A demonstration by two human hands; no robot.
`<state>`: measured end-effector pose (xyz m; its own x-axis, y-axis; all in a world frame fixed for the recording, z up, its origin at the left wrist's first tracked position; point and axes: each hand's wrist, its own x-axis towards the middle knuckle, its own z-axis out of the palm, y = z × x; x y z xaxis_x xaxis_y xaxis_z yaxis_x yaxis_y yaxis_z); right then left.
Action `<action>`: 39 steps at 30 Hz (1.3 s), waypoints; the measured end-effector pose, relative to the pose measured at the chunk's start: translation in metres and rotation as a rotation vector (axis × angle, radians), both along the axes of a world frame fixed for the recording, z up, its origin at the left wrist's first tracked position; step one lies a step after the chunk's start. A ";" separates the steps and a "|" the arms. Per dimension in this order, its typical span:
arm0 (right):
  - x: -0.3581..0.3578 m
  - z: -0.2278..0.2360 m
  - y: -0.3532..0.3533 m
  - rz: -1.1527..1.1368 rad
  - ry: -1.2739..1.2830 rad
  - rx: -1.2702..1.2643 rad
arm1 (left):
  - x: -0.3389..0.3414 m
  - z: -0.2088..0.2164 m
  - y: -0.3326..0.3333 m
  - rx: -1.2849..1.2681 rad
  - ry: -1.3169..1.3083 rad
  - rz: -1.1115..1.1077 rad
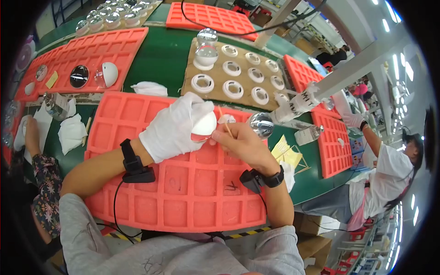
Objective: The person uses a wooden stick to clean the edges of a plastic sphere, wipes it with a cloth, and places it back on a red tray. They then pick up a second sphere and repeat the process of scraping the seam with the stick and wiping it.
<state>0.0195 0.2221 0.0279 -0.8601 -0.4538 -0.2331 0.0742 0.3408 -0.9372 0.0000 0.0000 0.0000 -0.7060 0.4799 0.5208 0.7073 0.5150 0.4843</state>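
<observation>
My left hand (176, 128), in a white glove, is closed around a white dome-shaped piece (203, 123) with a red edge underneath. My bare right hand (243, 144) pinches a thin wooden stick (225, 124) whose tip points at that piece. Both hands hover over a red foam tray (192, 192) with square pockets. A shiny round ball (261, 124) sits just right of my hands. Black bands with cables wrap both wrists.
A cardboard sheet (215, 59) holds several white rings and a stacked clear globe (206, 46). More red trays (87, 50) lie behind on the green belt, with a dark lens (79, 76). White cloths (71, 133) lie left. A person (385, 169) works at right; another's sleeve (43, 183) is at left.
</observation>
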 end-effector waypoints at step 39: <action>0.015 -0.043 -0.001 -0.234 -0.060 -0.416 | 0.017 -0.025 0.020 0.109 -0.040 0.024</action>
